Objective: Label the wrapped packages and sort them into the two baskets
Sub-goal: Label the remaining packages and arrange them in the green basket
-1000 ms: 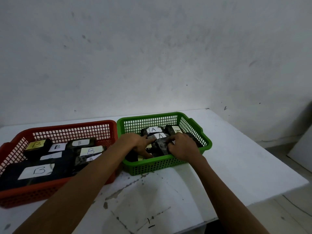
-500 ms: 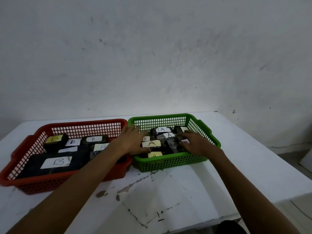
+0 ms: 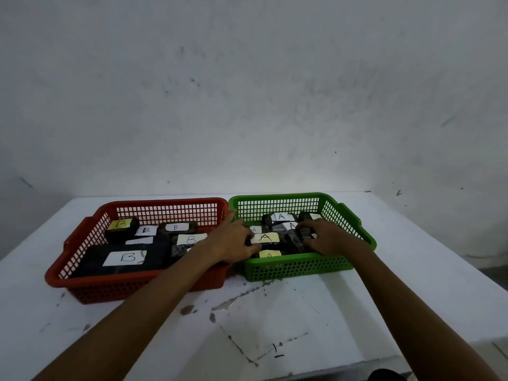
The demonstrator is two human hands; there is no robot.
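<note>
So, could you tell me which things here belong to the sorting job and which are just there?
Job: red basket, green basket, B-labelled packages, A-labelled packages, left hand, right hand.
Just there: white table, its dark stains.

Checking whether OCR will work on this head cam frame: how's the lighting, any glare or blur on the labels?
Head view: dim and evenly lit, no glare and no hard shadows. Large B label in the red basket and the A label in the green basket read clearly; smaller far labels look soft. Left hand and right hand cover some packages. Wide-angle bend at the edges.
</note>
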